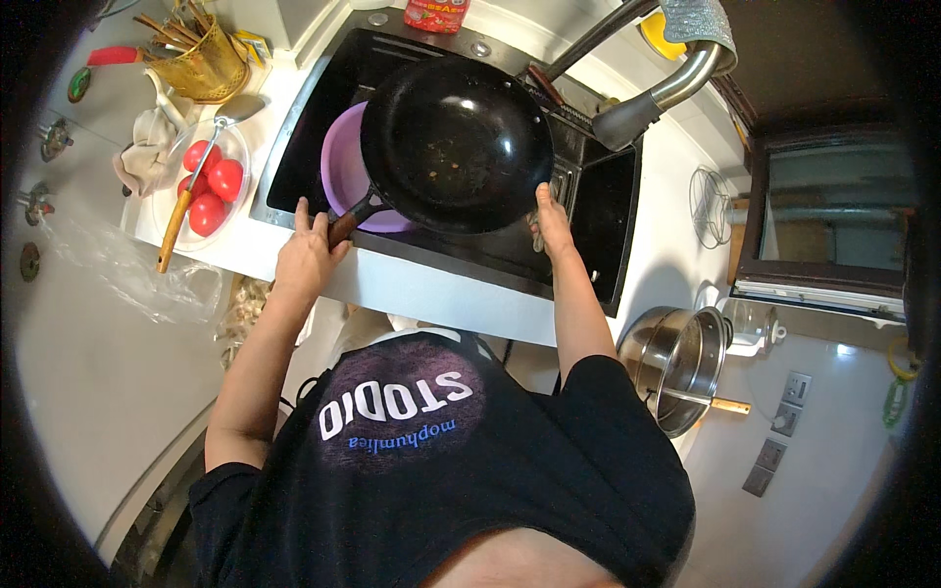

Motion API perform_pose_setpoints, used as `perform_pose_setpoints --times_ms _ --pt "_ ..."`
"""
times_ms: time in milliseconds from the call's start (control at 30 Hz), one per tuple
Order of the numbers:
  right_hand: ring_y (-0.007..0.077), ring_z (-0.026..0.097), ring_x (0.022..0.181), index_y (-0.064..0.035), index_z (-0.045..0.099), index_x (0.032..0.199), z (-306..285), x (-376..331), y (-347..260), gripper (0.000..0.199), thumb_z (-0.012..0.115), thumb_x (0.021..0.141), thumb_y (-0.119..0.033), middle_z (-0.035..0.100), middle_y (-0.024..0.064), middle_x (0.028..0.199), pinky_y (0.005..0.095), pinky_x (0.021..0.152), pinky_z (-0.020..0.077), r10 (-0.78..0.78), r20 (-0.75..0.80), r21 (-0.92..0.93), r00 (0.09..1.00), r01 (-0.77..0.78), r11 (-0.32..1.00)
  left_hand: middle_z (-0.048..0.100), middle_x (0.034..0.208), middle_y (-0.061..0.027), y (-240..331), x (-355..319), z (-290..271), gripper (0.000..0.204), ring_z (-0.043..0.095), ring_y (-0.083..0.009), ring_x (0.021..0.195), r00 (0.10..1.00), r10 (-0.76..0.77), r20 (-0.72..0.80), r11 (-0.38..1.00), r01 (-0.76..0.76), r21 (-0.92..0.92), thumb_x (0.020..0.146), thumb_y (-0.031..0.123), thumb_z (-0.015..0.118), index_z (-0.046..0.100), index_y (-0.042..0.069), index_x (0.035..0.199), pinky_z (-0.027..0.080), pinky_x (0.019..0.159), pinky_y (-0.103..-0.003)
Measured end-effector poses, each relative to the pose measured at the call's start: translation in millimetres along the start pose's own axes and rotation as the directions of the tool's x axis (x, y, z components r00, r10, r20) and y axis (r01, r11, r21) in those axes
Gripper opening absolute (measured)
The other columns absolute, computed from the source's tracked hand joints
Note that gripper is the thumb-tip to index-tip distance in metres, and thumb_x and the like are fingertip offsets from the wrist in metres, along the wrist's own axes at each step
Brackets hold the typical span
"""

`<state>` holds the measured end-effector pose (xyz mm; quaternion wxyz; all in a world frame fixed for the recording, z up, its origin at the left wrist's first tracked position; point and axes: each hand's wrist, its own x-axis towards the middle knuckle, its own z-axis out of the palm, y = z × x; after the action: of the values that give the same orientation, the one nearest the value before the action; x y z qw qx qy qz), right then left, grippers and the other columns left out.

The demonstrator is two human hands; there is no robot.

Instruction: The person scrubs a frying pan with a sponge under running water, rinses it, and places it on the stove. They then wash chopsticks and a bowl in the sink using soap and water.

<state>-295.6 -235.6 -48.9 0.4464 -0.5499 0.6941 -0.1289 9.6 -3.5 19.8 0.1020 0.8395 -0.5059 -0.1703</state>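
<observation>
Round black metal frying pan [456, 142] held over the dark rectangular sink [294, 147], above a purple plastic bowl [343, 171]. Left hand [309, 255]: grip closed around the pan's dark handle [351, 218]. Right hand [551, 220]: fingers flat against the pan's near rim, steadying it. Glass plate of red tomatoes [208, 186] on the white tabletop [431, 294] to the left.

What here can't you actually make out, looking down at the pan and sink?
Head view:
- Purple bowl: mostly covered by the black pan.
- Sink floor: hidden under the pan.
- Right hand: fingertips lost behind the pan's rim.
- Left hand: grip on the pan handle seen only from behind.
- Red container: cut off by the top edge.
</observation>
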Motion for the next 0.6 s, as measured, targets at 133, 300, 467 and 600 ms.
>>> perform_pose_setpoints --times_ms 133,300,467,600 --pt "0.0433 0.054 0.079 0.0022 0.058 0.087 7 1 -8 0.048 0.039 0.084 -0.041 0.056 0.0287 0.083 0.0439 0.073 0.0416 -0.255 -0.154 -0.204 0.955 0.222 0.954 0.037 0.117 -0.0242 4 -6 -5 0.036 0.057 -0.0383 0.078 0.999 0.038 0.011 0.999 -0.038 -0.030 0.073 0.022 0.062 0.046 0.004 0.099 0.048 0.067 -0.042" --pt "0.0410 0.054 0.085 0.0015 0.060 0.085 6 -14 -40 0.040 0.041 0.083 -0.034 0.057 0.0266 0.085 0.0420 0.076 0.0412 -0.334 -0.142 -0.342 0.932 0.271 0.900 0.046 0.100 -0.0255 2 -16 -8 0.037 0.055 -0.0399 0.076 0.998 -0.010 0.058 0.995 0.016 -0.094 0.072 0.022 0.063 0.046 0.000 0.096 0.045 0.067 -0.042" --pt "0.0400 0.053 0.089 0.0033 0.059 0.087 15 24 -32 0.039 0.043 0.082 -0.032 0.057 0.0266 0.087 0.0400 0.076 0.0409 -0.341 -0.189 -0.343 0.921 0.264 0.902 0.054 0.065 -0.0109 2 -11 -22 0.036 0.054 -0.0223 0.059 0.910 0.031 0.414 0.824 0.211 -0.526 0.071 0.028 0.063 0.050 -0.002 0.087 0.042 0.055 -0.032" --pt "0.0374 0.054 0.090 0.0033 0.058 0.091 12 40 -46 0.041 0.044 0.082 -0.033 0.058 0.0253 0.091 0.0378 0.078 0.0400 -0.306 -0.119 -0.249 0.944 0.270 0.930 0.052 0.062 -0.0065 11 -11 -45 0.035 0.052 -0.0140 0.051 0.710 0.191 0.678 0.401 0.574 -0.714 0.072 0.023 0.062 0.047 0.002 0.096 0.042 0.047 -0.023"
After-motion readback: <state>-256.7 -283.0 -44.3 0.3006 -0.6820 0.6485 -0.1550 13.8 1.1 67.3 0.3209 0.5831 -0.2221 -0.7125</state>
